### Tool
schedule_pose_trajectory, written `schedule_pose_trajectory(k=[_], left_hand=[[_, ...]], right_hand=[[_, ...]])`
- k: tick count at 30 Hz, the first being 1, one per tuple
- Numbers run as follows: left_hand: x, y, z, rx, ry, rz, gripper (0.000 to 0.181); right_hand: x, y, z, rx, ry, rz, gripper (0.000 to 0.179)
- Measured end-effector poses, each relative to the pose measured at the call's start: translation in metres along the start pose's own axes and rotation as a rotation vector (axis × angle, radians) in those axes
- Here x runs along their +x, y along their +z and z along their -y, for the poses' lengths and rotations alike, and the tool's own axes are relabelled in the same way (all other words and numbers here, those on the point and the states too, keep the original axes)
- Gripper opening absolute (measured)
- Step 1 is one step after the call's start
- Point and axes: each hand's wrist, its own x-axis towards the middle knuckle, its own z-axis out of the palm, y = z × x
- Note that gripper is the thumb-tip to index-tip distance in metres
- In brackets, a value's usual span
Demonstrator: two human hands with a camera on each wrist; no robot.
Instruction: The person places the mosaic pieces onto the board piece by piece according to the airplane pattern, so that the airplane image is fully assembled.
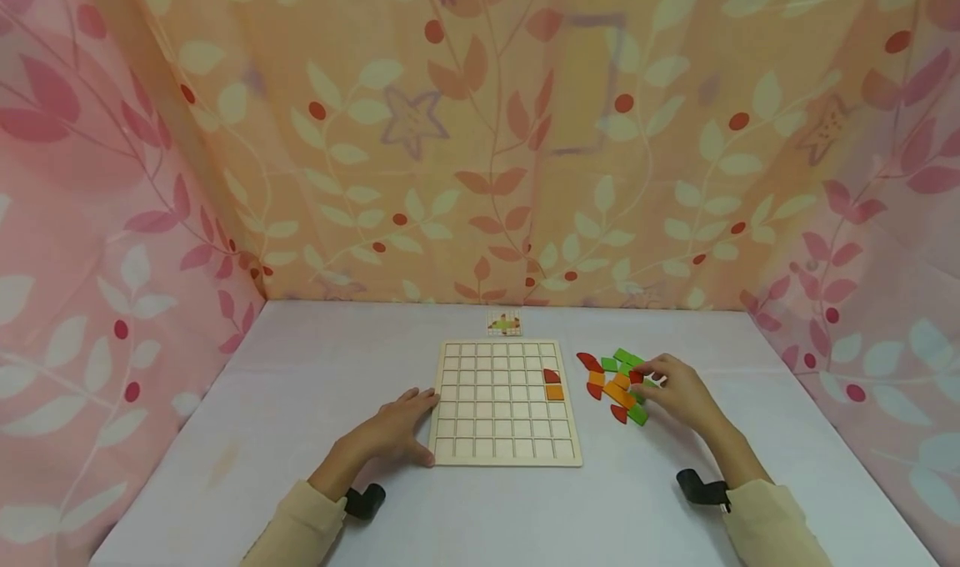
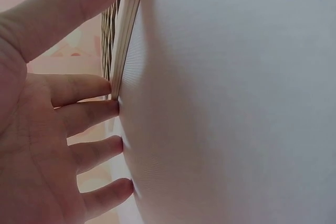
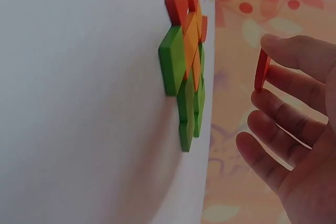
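Observation:
My right hand (image 1: 681, 390) pinches a thin red piece (image 3: 262, 71) between thumb and fingers, lifted off the table. Beneath and beside it lies a loose cluster of flat wooden pieces: green ones (image 3: 172, 61), orange ones (image 1: 618, 395) and red ones (image 1: 587, 360). My left hand (image 1: 393, 428) has its fingers spread, with thumb and fingertips touching the left edge of the pale wooden grid board (image 1: 495, 427). Near the board's right side, a red rounded piece (image 1: 551, 376) sits in one cell, and an orange square (image 1: 554, 393) fills the cell just below.
A small card (image 1: 503, 323) with a coloured pattern on a grid lies behind the board. The white tabletop (image 1: 300, 358) is enclosed by patterned cloth (image 1: 495, 133) at the back and both sides. Black wrist mounts (image 1: 365, 501) hang under both forearms.

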Motion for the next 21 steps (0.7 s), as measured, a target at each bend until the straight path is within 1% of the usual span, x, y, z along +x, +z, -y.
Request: schedule_pose_trajectory(k=[6, 9, 11, 15, 21], left_hand=[[-0.001, 0.0, 0.001, -0.002, -0.007, -0.009, 0.094], [0.0, 0.001, 0.001, 0.0, -0.012, -0.011, 0.095], [0.0, 0.001, 0.003, 0.001, -0.008, -0.01, 0.095], [0.001, 0.002, 0.005, 0.004, 0.008, -0.009, 0.095], [0.001, 0.001, 0.005, 0.012, 0.019, 0.002, 0.094]], right_hand=[[0.0, 0.003, 0.012, -0.004, -0.018, 0.011, 0.028], [0.001, 0.007, 0.017, 0.005, -0.005, 0.032, 0.028], [0.0, 0.01, 0.02, 0.018, 0.007, 0.045, 0.029], [0.001, 0.015, 0.028, 0.033, 0.005, 0.055, 0.031], [0.005, 0.023, 0.038, 0.043, 0.003, 0.054, 0.034]])
